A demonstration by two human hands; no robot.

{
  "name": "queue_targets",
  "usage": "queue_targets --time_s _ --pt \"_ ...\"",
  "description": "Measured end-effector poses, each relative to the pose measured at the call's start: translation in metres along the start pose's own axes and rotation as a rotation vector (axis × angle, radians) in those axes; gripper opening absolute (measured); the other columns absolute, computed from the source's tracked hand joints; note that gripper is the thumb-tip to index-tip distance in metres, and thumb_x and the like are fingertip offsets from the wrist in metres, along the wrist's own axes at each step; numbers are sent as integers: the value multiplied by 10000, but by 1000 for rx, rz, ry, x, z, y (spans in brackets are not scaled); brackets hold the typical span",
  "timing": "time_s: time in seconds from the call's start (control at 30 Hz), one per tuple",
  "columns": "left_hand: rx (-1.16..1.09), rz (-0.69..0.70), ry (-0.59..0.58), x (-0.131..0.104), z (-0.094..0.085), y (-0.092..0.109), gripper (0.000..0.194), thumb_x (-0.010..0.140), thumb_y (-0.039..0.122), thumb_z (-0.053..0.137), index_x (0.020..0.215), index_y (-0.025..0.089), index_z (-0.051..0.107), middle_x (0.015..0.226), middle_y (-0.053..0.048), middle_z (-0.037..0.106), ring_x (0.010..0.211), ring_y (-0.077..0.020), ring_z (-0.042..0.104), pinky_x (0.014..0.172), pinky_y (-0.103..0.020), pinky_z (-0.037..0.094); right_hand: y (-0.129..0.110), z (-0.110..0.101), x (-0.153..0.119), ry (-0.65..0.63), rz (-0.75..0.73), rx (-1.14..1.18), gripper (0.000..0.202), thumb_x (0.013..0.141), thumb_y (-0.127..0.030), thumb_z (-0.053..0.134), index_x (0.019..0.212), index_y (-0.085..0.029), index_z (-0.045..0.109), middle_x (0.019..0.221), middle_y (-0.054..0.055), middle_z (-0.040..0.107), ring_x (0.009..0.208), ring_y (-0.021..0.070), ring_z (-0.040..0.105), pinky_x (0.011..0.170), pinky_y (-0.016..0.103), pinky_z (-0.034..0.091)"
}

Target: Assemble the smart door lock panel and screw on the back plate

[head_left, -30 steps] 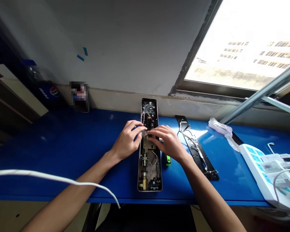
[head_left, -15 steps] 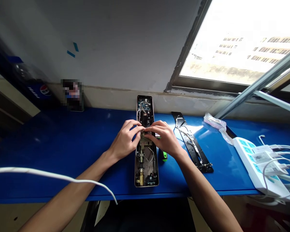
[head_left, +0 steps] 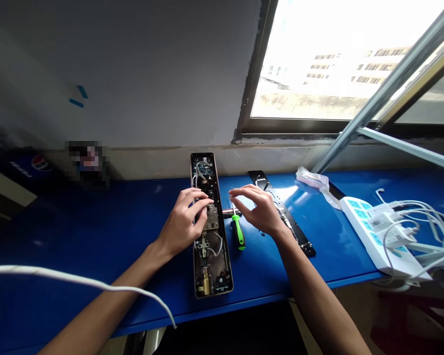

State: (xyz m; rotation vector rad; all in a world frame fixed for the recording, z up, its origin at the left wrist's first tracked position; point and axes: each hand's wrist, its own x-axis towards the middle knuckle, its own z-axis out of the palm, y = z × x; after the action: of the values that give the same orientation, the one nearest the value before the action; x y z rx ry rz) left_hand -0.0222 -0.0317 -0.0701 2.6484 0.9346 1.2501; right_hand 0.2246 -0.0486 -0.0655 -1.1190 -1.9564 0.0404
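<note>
A long narrow housing point(head_left: 225, 256), which looks like an opened door lock, lies on the table with its inner parts exposed. A circuit board point(head_left: 203, 167) sits at its far end and a brass cylinder point(head_left: 206, 284) at the near end. My left hand point(head_left: 187, 217) rests over its middle, fingers bent around a metal mechanism point(head_left: 212, 219); what the fingertips pinch is hidden. Right of the housing, my right hand point(head_left: 257, 204) is pinched closed above the shaft end of a green-and-black screwdriver point(head_left: 238, 232). Anything between those fingertips is too small to make out.
A black plate point(head_left: 298, 231) with a cable lies to the right. Beyond it are a plastic bag point(head_left: 314, 181) and a white power strip point(head_left: 370, 236) with several plugs. A white cable point(head_left: 77, 280) crosses the left foreground. A Pepsi bottle point(head_left: 29, 165) stands far left.
My right hand has left the housing and moved right, over the screwdriver, which is now more exposed. My left hand stays on the housing. The view has turned to the right.
</note>
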Motion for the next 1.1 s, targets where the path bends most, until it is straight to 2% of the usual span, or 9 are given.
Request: queue_targets --time_s 0.13,0.33,0.47,0.57,0.63,0.77,0.87,1.0,1.1 --pt "23 120 -110 25 9 14 225 1001 134 550 1154 154 713 1168 -120 686 1285 -300 528 1071 -499 530 22 -19 -20 118 162 -155 152 981 -229 603 1037 -217 744 986 72 801 909 228 717 880 412 564" --pt "142 310 -489 62 41 36 183 1005 176 564 1063 148 735 1075 -124 718 1081 -289 633 897 -457 571 38 -26 -49 160 406 -316 160 913 -180 615 1003 -226 739 1021 87 802 1024 285 709 900 436 556" --pt "178 343 -554 70 62 42 146 982 193 601 1001 156 740 1031 -121 728 1027 -290 659 835 -432 565 44 -25 -57 136 502 -333 203 857 -164 677 1043 -221 739 975 100 807 907 272 738 772 387 575" --pt "156 350 -531 71 69 42 142 978 201 607 1002 174 744 1031 -118 736 1018 -286 664 842 -428 566 46 -27 -58 149 533 -303 152 891 -162 652 1003 -215 742 878 96 801 748 231 735 645 335 554" --pt "138 322 -499 72 67 40 166 980 201 602 1067 180 742 1055 -121 741 1030 -286 667 847 -423 575 44 -31 -55 171 515 -252 142 928 -181 624 1003 -209 741 885 93 799 754 220 740 649 332 562" --pt "126 186 -405 78 49 25 388 1010 269 579 1387 192 625 1186 -127 725 1099 -291 674 905 -442 593 24 -43 -39 202 381 -72 158 970 -225 611 1072 -210 730 1005 69 799 866 181 753 748 320 609" --pt "76 78 -309 85 29 5 522 1018 360 585 1519 236 513 1275 -121 695 1135 -290 677 928 -433 597 -3 -51 -14 216 265 41 131 969 -275 648 1062 -220 722 974 36 794 830 156 734 759 317 618" --pt "-30 88 -117 91 9 -26 387 1020 363 607 1372 207 646 1200 -92 715 1076 -251 697 942 -389 587 -35 -59 33 88 66 231 207 934 -245 710 1140 -259 724 991 -6 783 807 133 714 784 311 627" --pt "-22 116 -16 93 -1 -41 251 1034 279 580 1215 177 722 1110 -79 732 994 -215 706 901 -348 590 -43 -62 67 -5 10 339 220 922 -237 728 1141 -265 732 1002 -13 780 815 134 718 804 317 633"
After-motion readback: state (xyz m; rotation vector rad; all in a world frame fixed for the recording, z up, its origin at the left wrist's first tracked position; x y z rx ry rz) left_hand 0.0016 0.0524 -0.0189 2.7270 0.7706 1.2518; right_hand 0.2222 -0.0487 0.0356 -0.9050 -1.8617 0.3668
